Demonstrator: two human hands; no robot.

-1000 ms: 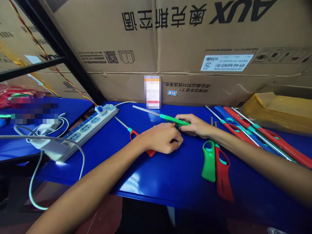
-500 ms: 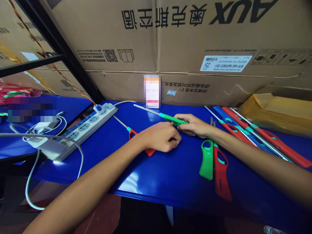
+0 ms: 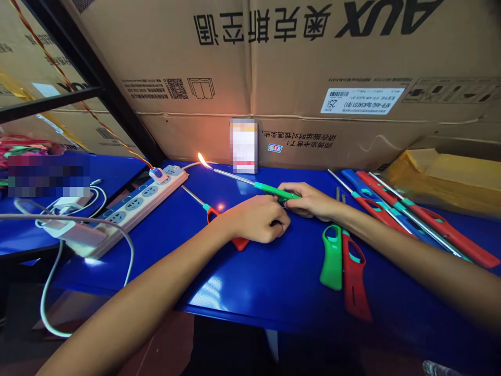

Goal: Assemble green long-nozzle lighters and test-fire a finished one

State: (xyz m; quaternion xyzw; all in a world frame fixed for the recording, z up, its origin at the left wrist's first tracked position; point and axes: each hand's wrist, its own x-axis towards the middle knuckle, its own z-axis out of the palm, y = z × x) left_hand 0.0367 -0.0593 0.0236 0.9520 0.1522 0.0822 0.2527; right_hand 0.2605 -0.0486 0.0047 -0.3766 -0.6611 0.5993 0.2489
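Observation:
In my right hand (image 3: 311, 201) is a green gas lighter (image 3: 274, 191), its long metal nozzle pointing left. A small orange flame (image 3: 203, 160) burns at the nozzle's tip. My left hand (image 3: 262, 218) is closed against the near side of this lighter, and its fingertips are hidden. Partly covered by the left wrist lies a red gas lighter (image 3: 240, 243). To the right of my hands, another green lighter (image 3: 332, 261) and a red lighter (image 3: 356, 282) rest side by side. Past my right forearm are several red and blue lighters (image 3: 422, 214).
A white power strip (image 3: 135, 209) with plugs and cables stands at left on the blue table (image 3: 250, 287). Large cardboard boxes (image 3: 293, 68) form the back wall. A blurred small pack (image 3: 245, 146) stands against them. A taped carton (image 3: 446, 180) sits at far right.
A flame has appeared at the tip of the green lighter, with an orange glow on the cardboard and a reflection on the table. Both hands have stayed almost in place.

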